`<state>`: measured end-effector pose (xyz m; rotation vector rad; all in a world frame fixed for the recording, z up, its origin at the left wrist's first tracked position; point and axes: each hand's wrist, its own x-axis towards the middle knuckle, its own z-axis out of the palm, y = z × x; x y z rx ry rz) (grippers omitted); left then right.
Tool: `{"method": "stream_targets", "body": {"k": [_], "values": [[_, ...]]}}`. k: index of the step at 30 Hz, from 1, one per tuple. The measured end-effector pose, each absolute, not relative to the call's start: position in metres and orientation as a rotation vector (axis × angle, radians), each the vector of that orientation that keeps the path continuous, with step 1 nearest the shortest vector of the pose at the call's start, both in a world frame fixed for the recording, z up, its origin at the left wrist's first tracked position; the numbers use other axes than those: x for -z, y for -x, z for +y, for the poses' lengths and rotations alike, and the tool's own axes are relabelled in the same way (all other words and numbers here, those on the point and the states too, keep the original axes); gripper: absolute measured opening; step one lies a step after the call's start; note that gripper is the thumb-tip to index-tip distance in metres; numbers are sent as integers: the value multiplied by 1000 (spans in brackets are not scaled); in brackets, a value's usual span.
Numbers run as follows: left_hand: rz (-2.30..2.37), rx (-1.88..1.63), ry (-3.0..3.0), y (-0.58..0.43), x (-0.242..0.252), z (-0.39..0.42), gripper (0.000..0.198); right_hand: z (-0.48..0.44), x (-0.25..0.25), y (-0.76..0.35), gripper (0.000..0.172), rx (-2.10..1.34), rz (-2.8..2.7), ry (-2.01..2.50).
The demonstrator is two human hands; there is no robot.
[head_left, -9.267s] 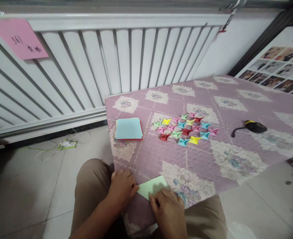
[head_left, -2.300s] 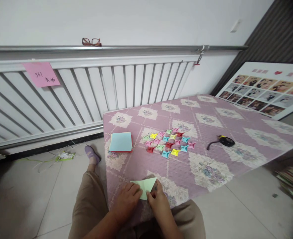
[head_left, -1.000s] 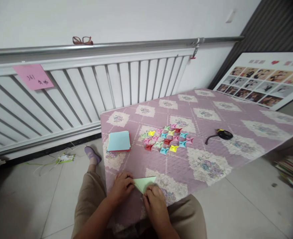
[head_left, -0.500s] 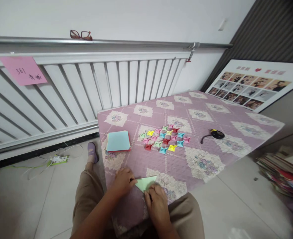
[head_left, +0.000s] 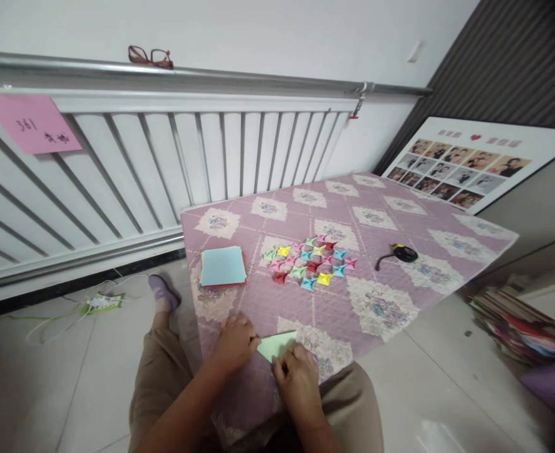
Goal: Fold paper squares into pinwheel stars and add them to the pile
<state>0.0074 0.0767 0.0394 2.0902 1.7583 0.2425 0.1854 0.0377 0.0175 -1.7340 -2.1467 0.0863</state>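
Observation:
A pale green sheet of folding paper (head_left: 275, 345), folded to a triangle, lies on the tablecloth near the table's front edge. My left hand (head_left: 236, 341) is closed at the paper's left corner, thumb and finger pinching the tip. On the other side my right hand (head_left: 300, 376) has its fingers curled over the lower right edge, pressing the paper. Beyond my hands, several small folded paper pieces (head_left: 312, 266) in red, yellow, blue, pink and green sit in rows. A stack of coloured paper squares (head_left: 223, 265), light blue on top, lies to their left.
A black tape-measure-like object (head_left: 404, 253) with a strap rests on the right of the floral tablecloth (head_left: 277, 308). Behind the table stand a white radiator (head_left: 230, 151) and a photo board (head_left: 489, 141). A power strip (head_left: 104, 303) with cables is on the floor at left.
The camera view has shifted slightly. My right fingers have moved a little up along the paper's right edge, while my left hand keeps its place at the left corner.

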Motion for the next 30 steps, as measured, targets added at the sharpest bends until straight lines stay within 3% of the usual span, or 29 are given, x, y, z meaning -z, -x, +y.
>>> {"method": "stream_targets", "body": {"k": [30], "values": [[1716,59,-2218,-12,-38,87,27,43,-23,-185,17,-187,-2167,1863]]}}
